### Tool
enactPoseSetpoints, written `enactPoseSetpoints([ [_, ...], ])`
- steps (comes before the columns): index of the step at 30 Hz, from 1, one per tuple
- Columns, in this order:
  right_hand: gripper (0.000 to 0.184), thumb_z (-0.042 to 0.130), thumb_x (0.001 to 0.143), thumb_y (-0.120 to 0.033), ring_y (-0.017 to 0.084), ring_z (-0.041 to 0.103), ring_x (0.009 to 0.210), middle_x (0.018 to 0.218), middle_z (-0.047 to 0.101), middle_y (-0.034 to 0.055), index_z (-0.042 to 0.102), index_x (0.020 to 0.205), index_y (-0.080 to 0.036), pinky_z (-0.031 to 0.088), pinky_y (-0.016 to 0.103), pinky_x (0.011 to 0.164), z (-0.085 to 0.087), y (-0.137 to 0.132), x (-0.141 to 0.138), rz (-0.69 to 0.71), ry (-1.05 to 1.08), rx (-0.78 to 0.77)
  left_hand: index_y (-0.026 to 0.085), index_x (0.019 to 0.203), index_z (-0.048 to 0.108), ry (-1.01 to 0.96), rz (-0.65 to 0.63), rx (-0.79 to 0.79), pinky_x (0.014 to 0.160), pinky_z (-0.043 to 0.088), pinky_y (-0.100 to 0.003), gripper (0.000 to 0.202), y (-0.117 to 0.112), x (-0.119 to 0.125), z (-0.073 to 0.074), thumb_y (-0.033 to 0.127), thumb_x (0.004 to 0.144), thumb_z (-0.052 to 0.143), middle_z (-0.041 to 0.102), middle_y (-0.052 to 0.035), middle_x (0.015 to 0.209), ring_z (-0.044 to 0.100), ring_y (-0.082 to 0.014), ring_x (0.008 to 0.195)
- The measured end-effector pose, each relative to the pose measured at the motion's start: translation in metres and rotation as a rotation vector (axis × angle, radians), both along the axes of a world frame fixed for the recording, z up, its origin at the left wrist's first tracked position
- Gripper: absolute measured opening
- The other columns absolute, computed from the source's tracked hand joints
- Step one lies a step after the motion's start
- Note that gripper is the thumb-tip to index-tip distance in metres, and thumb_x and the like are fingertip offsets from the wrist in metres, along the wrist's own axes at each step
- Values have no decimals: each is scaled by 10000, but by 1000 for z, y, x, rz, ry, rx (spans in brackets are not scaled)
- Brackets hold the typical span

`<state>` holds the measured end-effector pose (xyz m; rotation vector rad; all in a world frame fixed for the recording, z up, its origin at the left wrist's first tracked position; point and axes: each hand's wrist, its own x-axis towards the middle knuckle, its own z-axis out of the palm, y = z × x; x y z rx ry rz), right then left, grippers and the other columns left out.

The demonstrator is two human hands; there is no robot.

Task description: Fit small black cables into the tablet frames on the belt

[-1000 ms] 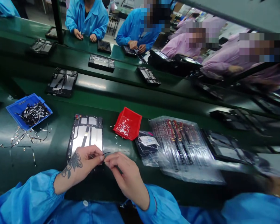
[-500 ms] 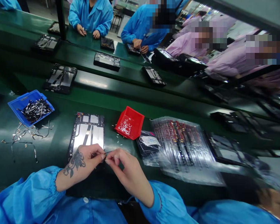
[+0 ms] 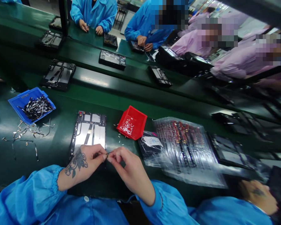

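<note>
My left hand (image 3: 87,162) and my right hand (image 3: 126,168) meet fingertip to fingertip just in front of me, both pinching a small thin dark part (image 3: 109,152) between them. Directly beyond the left hand an open tablet frame (image 3: 90,132) lies flat on the green bench (image 3: 61,125), its near end hidden by my fingers. A red bin (image 3: 132,122) holding small white pieces sits right of the frame. A blue bin (image 3: 31,104) of flex cables stands at the far left, with loose cables (image 3: 28,134) scattered in front of it.
Clear bags of red and black parts (image 3: 184,147) and a small dark bag (image 3: 150,145) lie to the right, beside another frame (image 3: 228,151). More frames ride the conveyor (image 3: 58,75) behind. A neighbour's hand (image 3: 259,193) rests at lower right; several people in coats work opposite.
My hands have stayed pinched together on the small part, shifting only slightly right. The view has tilted, bringing the neighbour's hand at lower right into sight.
</note>
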<state>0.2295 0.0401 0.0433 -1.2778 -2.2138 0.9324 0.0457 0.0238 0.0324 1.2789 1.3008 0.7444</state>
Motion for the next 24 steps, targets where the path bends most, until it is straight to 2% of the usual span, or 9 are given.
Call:
enactPoseSetpoints([
  [16,275,529,871,-147,133,590,734,748,595,-7,336,684,-204,413,239,657,2,2,0,-18,45,-52,165,694,658,-14,5,39,578,392,-220,166,1,2,-2,234,812,565,634,11,630,549,-114,600],
  [19,291,574,848,-178,132,577,710,747,605,-9,341,676,-204,422,244,653,1,6,2,-58,89,-156,157,725,663,-125,23,-51,585,426,-228,151,1,3,-4,261,800,584,654,-3,652,578,-123,612],
  [24,299,653,808,-277,144,614,767,789,618,11,400,668,-199,472,239,646,-2,12,4,-111,291,-413,130,803,667,-474,90,-251,686,521,-270,195,4,6,-14,291,711,725,703,-35,699,664,-153,681],
])
